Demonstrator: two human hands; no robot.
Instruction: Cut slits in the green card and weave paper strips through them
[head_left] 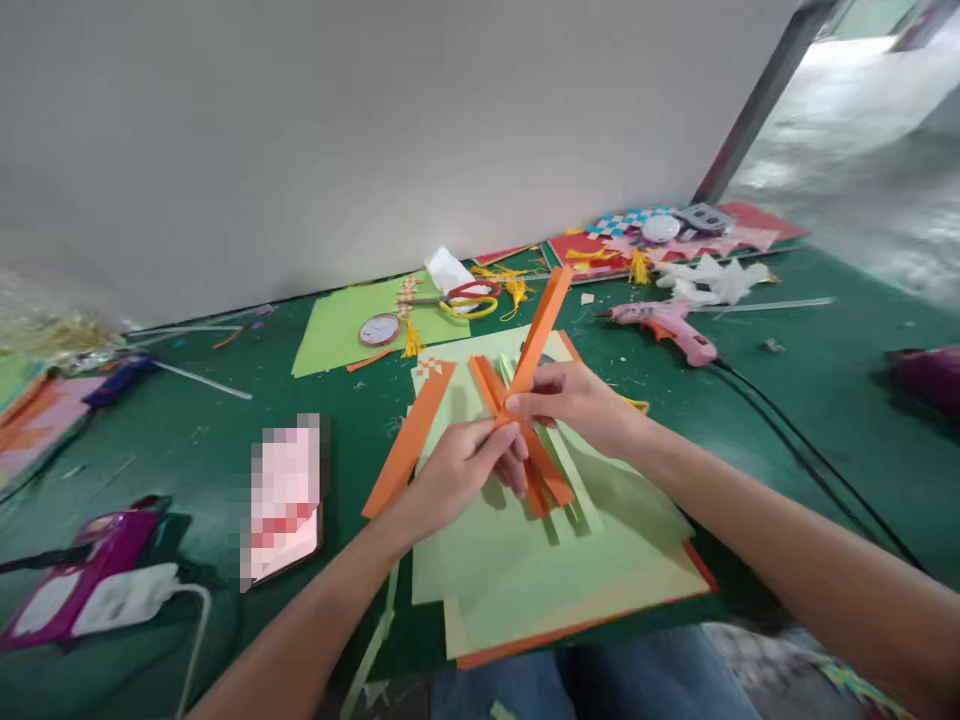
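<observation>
Over the pale green paper sheets (480, 560), both hands hold orange paper strips (545, 318) that cross one another. My left hand (480, 455) has its fingers wrapped round the crossing point from below. My right hand (566, 400) pinches the strip that points up and away, just above the left fingertips. Beneath the hands, light green strips (576, 470) lie on the sheets with the lower ends of orange strips above them. A wide orange strip (412, 435) rests left of the hands, with a small woven orange and white piece (429, 366) at its top end.
Scissors (469, 300) and a round tape roll (379, 330) lie on green paper (330, 330) at the back. A pink glue gun (667, 325) with a black cord is at right. A phone (289, 500) and a purple power strip (94, 570) are at left on the green table (360, 410).
</observation>
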